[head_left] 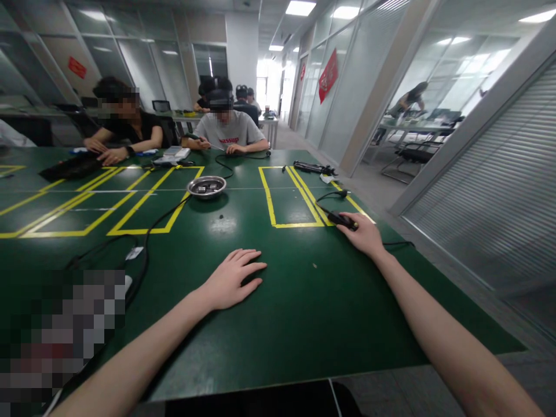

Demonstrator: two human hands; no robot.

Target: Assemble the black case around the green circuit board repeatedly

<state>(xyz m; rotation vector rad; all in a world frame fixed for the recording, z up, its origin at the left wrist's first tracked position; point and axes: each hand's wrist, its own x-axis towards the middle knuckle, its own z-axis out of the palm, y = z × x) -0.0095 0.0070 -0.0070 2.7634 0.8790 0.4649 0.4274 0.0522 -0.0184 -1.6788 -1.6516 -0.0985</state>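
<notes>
My left hand (232, 278) lies flat on the green table (304, 307), fingers stretched out and slightly apart, holding nothing. My right hand (364, 234) reaches to the right side of the table and closes on the near end of a black pen-shaped tool (339, 219) with a thin black cable. The tool lies across the corner of a yellow taped rectangle (270, 200). A round metal bowl (206, 186) with small metal parts stands farther back, left of centre.
Two people sit at the far side of the table, their hands near black items and a white device (176, 153). Another black tool (313, 168) lies at the back right. Black cables (145, 243) run along the left. The table's right edge borders an aisle.
</notes>
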